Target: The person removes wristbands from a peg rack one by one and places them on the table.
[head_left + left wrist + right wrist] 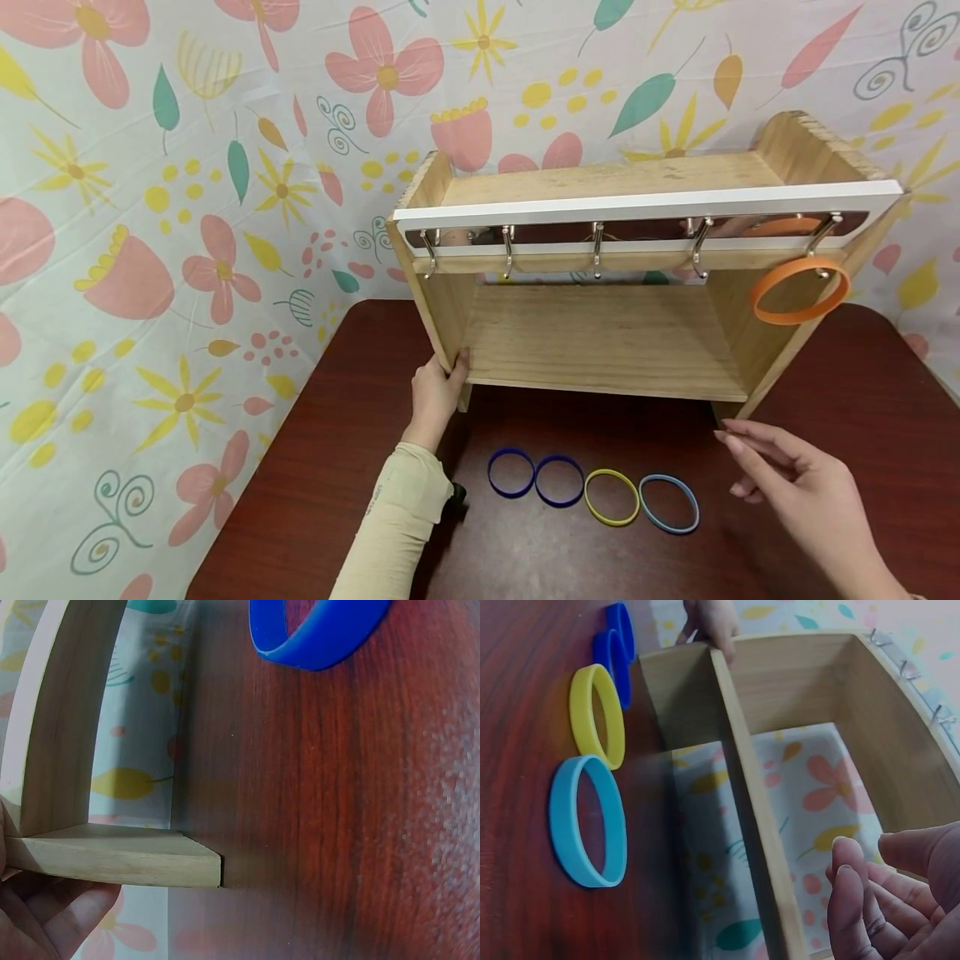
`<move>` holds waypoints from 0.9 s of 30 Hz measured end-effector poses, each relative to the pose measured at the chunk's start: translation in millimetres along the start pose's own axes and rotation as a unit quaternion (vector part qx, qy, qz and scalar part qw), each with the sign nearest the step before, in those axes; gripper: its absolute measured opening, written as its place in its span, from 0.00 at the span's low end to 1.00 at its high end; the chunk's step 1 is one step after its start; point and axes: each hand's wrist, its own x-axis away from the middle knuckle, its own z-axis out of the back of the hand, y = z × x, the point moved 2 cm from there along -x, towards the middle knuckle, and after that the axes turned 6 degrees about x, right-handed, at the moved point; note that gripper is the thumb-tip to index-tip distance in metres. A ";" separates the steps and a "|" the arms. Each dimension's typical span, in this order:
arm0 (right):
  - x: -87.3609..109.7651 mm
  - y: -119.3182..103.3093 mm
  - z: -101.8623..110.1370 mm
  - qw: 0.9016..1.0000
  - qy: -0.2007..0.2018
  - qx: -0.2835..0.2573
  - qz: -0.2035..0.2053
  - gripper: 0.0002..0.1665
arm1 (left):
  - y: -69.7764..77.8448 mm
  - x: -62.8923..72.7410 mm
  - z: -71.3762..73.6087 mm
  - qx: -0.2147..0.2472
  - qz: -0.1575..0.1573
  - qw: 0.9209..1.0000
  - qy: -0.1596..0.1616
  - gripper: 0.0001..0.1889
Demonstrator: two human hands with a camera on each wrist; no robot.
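My left hand (pixel 437 396) grips the lower left side panel of a wooden shelf (pixel 600 333), thumb on the inner face; part of this grip shows in the left wrist view. An orange wristband (pixel 776 317) hangs from the rightmost metal hook (pixel 821 237) on the shelf's front rail. My right hand (pixel 806 492) hovers near the shelf's lower right corner, fingers loosely bent and holding nothing. In front of the shelf a row of wristbands lies on the table: two dark blue ones (pixel 492 483), a yellow one (pixel 588 500) and a light blue one (pixel 693 521) nearest my right hand.
Several metal hooks line the white rail (pixel 465 215), with no bands on the others. The dark reddish-brown table (pixel 315 492) extends on both sides of the shelf. A flower-patterned cloth (pixel 247 192) hangs behind and to the left.
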 end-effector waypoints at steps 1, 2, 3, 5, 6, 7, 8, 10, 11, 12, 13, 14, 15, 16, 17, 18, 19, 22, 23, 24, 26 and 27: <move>-1.2 -1.5 1.0 1.000 0.002 -0.002 0.001 0.16 | -0.1 -0.1 -0.1 -0.001 0.001 1.000 0.000 0.17; -2.4 -3.0 2.0 1.000 0.005 -0.004 0.006 0.16 | -0.2 -0.1 0.0 -0.002 0.001 1.000 0.000 0.17; -3.8 -4.2 3.0 1.000 0.008 -0.005 0.007 0.17 | -0.4 -0.3 -0.2 -0.003 0.001 1.000 0.000 0.17; -6.4 -6.4 5.0 1.000 0.012 -0.009 0.006 0.17 | -0.3 -0.5 -0.1 -0.004 0.000 1.000 0.001 0.17; -7.7 -7.2 5.8 1.000 0.014 -0.010 0.005 0.17 | -0.3 -0.6 -0.1 -0.005 -0.001 1.000 0.001 0.17; -9.1 -7.9 6.6 1.000 0.016 -0.009 0.004 0.17 | -0.2 -0.6 0.0 -0.005 -0.001 1.000 0.001 0.17; -10.4 -8.6 7.4 1.000 0.018 -0.008 0.002 0.18 | 0.0 -0.5 0.2 -0.005 -0.002 1.000 0.002 0.17; -12.6 -10.1 8.7 1.000 0.020 -0.010 -0.003 0.18 | 0.2 -0.3 0.2 -0.004 -0.003 1.000 0.001 0.17; -13.8 -11.1 9.3 1.000 0.021 -0.010 -0.006 0.18 | 0.2 -0.2 0.3 -0.004 -0.003 1.000 0.001 0.17; -14.8 -12.3 9.8 1.000 0.022 -0.010 -0.007 0.17 | 0.1 -0.2 0.2 -0.005 -0.003 1.000 0.002 0.18; -15.7 -13.7 10.4 1.000 0.024 -0.010 -0.006 0.17 | 0.0 -0.2 0.2 -0.005 -0.002 1.000 0.001 0.18; -16.5 -15.1 11.0 1.000 0.025 -0.012 -0.005 0.17 | -0.3 -0.1 0.1 -0.006 -0.003 1.000 0.001 0.18; -17.2 -16.6 11.5 1.000 0.025 -0.013 -0.004 0.16 | -0.6 -0.1 0.1 -0.006 -0.003 1.000 0.001 0.18; -17.8 -18.0 12.2 1.000 0.025 -0.015 -0.002 0.16 | -1.0 0.0 0.0 -0.006 -0.003 1.000 0.001 0.18; -18.1 -19.4 12.7 1.000 0.026 -0.016 -0.001 0.16 | -1.1 0.0 0.0 -0.006 -0.004 1.000 0.001 0.18; -18.4 -20.5 13.2 1.000 0.027 -0.017 0.000 0.16 | -1.1 0.1 0.0 -0.005 -0.004 1.000 0.001 0.18; -18.8 -21.5 13.8 0.999 0.026 -0.019 -0.001 0.16 | -1.2 0.2 0.1 -0.005 -0.006 1.000 0.002 0.18; -20.4 -24.1 15.1 0.999 0.029 -0.022 -0.003 0.17 | -1.1 0.1 0.0 -0.004 -0.010 1.000 0.004 0.17; -21.1 -24.9 15.5 0.999 0.031 -0.021 -0.003 0.17 | -1.0 0.0 0.0 -0.004 -0.012 1.000 0.005 0.17; -22.0 -25.7 16.0 0.999 0.033 -0.020 -0.001 0.17 | -0.9 -0.1 0.0 -0.005 -0.013 1.000 0.006 0.17; -24.0 -27.1 16.8 0.999 0.037 -0.018 0.002 0.17 | -0.8 -0.2 -0.2 -0.006 -0.015 1.000 0.007 0.17; -25.0 -27.8 17.1 0.999 0.038 -0.019 0.003 0.17 | -0.9 -0.3 -0.2 -0.007 -0.015 1.000 0.008 0.18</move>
